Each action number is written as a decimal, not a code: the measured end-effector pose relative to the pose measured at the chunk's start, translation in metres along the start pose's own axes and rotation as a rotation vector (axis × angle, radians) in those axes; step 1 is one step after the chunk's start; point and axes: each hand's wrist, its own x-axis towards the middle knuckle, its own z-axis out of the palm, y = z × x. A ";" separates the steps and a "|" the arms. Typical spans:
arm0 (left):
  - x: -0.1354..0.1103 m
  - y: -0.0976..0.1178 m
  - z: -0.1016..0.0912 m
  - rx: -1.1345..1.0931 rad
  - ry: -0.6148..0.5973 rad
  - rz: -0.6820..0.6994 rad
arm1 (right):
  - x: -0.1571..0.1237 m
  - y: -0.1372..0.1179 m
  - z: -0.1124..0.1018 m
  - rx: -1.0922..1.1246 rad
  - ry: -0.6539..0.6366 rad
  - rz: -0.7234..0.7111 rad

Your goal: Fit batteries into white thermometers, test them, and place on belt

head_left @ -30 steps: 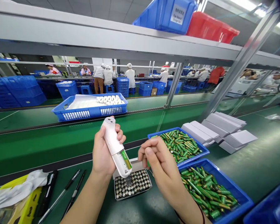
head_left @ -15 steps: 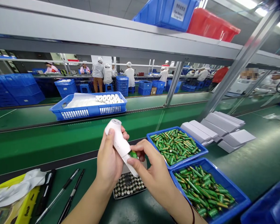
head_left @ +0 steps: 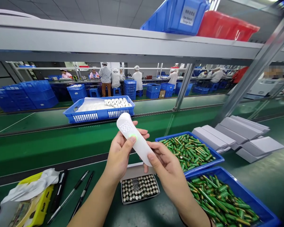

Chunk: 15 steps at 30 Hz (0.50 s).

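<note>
A white infrared thermometer [head_left: 138, 143] is held tilted between both hands, its display digits lit at the top end and a green glow beneath them. My left hand [head_left: 120, 153] is closed around its upper part, thumb on the glowing spot. The lower end is gripped by my right hand [head_left: 167, 164], thumb on top and fingers underneath. The underside of the thermometer is hidden. Just below the hands stands an open box of upright batteries [head_left: 140, 188]. Loose green batteries fill two blue bins, a farther bin [head_left: 186, 151] and a nearer bin [head_left: 227, 195], to the right.
A blue basket [head_left: 97, 115] with white parts sits across the green bench. White folded boxes [head_left: 248, 132] lie at the right. Pens [head_left: 69, 195] and a yellow tape dispenser [head_left: 41, 201] are at the left. A shelf [head_left: 109, 41] crosses above. Several people work farther back.
The thermometer has been turned over, display side now up and lit. My right hand has moved from the green battery at its opening to its lower end. The view has shifted left.
</note>
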 end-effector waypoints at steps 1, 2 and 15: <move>0.001 0.001 -0.003 0.007 -0.007 -0.017 | 0.000 0.000 0.001 0.059 -0.024 0.056; 0.002 0.002 -0.005 0.003 -0.022 -0.035 | 0.001 0.000 0.002 0.118 -0.048 0.116; 0.057 -0.001 -0.089 0.344 0.447 -0.136 | -0.100 0.019 -0.086 -1.613 0.064 -0.173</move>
